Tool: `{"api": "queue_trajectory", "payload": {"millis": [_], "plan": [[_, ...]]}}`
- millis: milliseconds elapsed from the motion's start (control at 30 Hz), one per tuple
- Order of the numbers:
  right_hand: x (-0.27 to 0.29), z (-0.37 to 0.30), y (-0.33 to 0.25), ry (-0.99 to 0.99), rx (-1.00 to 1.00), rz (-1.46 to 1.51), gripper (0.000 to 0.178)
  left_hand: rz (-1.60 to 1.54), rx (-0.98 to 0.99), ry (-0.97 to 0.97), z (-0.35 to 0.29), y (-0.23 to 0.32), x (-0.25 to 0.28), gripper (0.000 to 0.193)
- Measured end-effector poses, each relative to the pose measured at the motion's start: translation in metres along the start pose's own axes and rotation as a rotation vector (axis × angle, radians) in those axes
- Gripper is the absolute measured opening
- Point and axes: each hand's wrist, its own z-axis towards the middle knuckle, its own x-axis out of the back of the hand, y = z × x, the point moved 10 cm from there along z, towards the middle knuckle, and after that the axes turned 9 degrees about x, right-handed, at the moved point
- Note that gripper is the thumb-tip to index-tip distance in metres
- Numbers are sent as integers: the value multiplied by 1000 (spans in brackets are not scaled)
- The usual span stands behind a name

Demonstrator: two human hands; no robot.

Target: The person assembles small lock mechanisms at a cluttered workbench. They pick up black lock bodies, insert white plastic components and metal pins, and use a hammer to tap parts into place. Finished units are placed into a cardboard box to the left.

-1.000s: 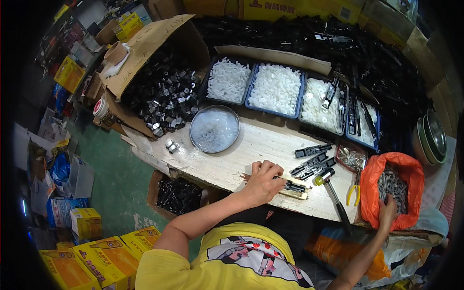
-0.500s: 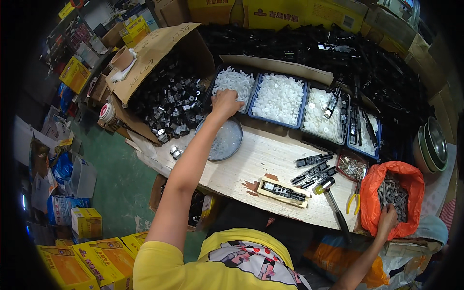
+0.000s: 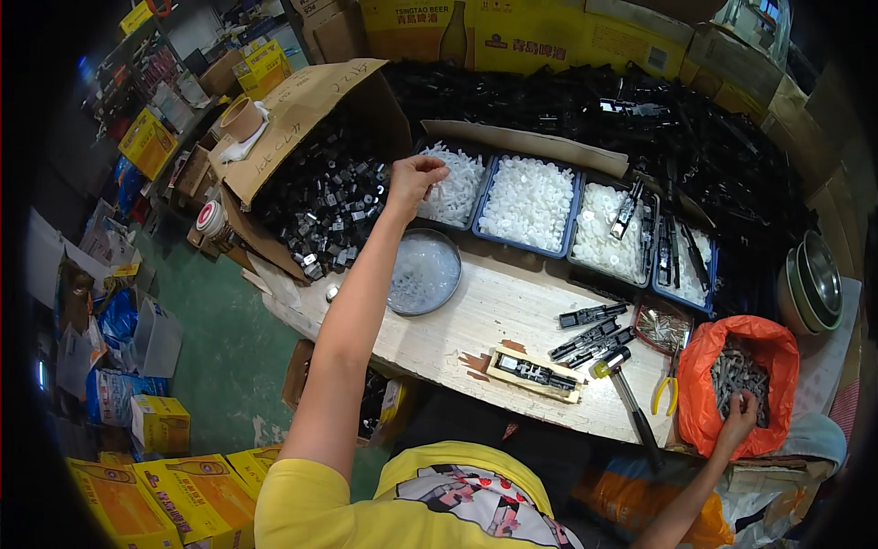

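Over the leftmost bin of thin white plastic pieces [image 3: 455,198], my left hand [image 3: 414,187] is raised with thumb and fingers pinched together. What the pinch holds, if anything, is too small to make out. My right hand [image 3: 739,423] reaches into an orange plastic bag [image 3: 695,384] of small grey metal parts [image 3: 737,373]. Its fingers are curled at the parts, and I cannot make out what is in them. On the worktop [image 3: 439,352] in front of me, a black metal mechanism [image 3: 535,371] lies in a wooden holder [image 3: 572,395].
Nearby lie several black mechanisms [image 3: 590,340], a hammer [image 3: 631,403] and yellow-handled pliers [image 3: 666,395]. A round bowl [image 3: 423,306] stands below the bins. A cardboard box [image 3: 288,101] of black blocks is at left; black parts [image 3: 549,101] heap behind. Metal bowls [image 3: 823,274] stand at right.
My left hand has lifted out of the white pieces and shifted slightly left. The right hand stays in the orange bag, moved up a little with its fingers more visible.
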Motion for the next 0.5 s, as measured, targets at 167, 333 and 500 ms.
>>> {"api": "queue_trajectory", "payload": {"millis": [167, 333, 500], "plan": [[0, 1, -5, -4, 29, -45, 19, 82, 32, -8, 3, -11, -12, 14], [0, 0, -11, -2, 37, -34, 19, 40, 45, -124, -2, -5, -25, 16], [1, -1, -9, 44, 48, 33, 16, 10, 180, -240, -4, -17, -25, 18]]}}
